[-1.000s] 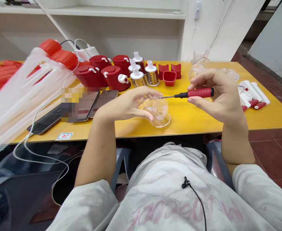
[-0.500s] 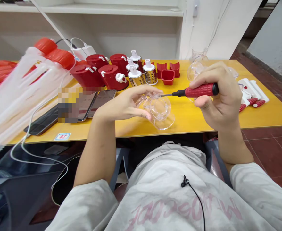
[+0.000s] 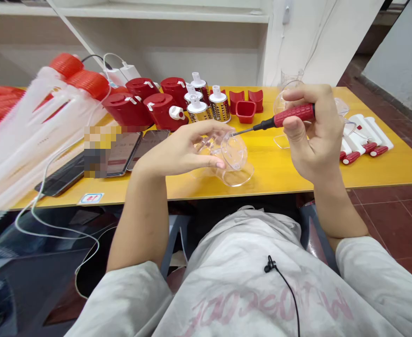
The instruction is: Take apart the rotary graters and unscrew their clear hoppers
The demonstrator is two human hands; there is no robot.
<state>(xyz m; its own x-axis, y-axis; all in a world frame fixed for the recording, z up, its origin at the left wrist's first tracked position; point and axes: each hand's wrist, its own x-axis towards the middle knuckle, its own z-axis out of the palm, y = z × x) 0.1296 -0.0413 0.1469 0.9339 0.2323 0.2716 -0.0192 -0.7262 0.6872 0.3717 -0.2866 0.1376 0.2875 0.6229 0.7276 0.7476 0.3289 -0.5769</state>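
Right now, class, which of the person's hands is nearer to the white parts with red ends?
Right. The right hand, holding a red screwdriver, is just left of the white parts; the left hand, holding a clear plastic part, is much farther left.

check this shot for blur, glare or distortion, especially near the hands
Head view: the clear plastic part blends into the yellow table, pale highlights along its rim; head view: a pixelated patch sits beside the phone; head view: the translucent plastic at left looks smeared and stretched.
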